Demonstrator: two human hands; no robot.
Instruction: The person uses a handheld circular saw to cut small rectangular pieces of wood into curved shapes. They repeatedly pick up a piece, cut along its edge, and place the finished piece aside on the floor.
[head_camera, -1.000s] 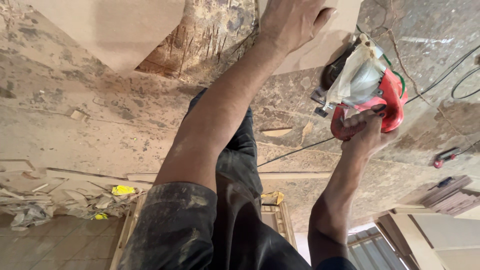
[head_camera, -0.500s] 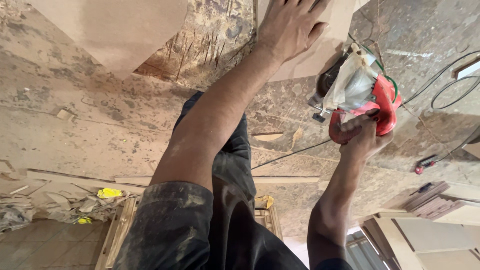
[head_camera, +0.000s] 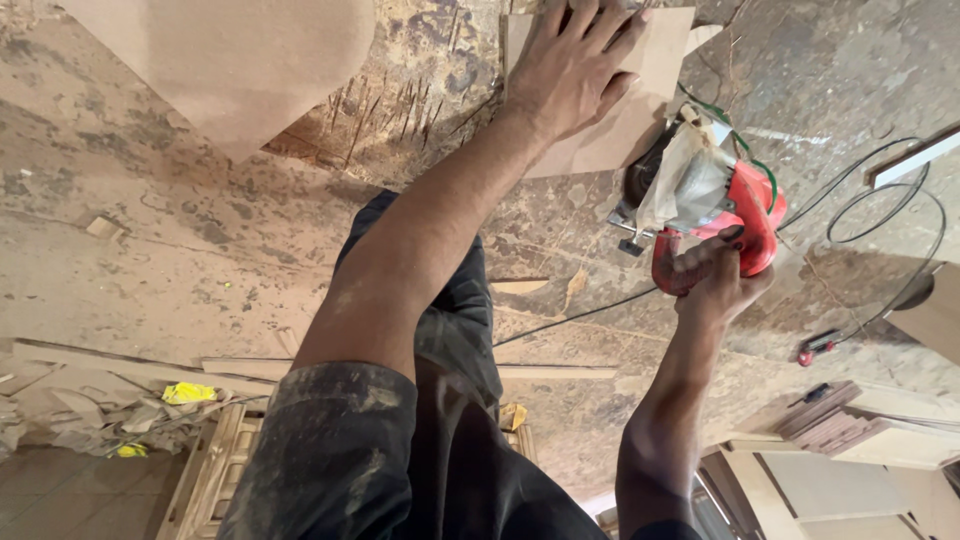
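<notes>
Worn work surface (head_camera: 200, 250) seen strewn with dust and offcuts. Large brown board (head_camera: 230, 60) laid at top left. Smaller brown board (head_camera: 650, 90) pressed flat under left hand (head_camera: 575, 65), fingers spread, nothing gripped. Red power saw (head_camera: 715, 195) positioned just beside board edge, handle enclosed fully by right hand (head_camera: 715, 280). Black cable (head_camera: 880, 195) looped at right. No containers visible.

No packages, labels, signs or screens can be made out here.
</notes>
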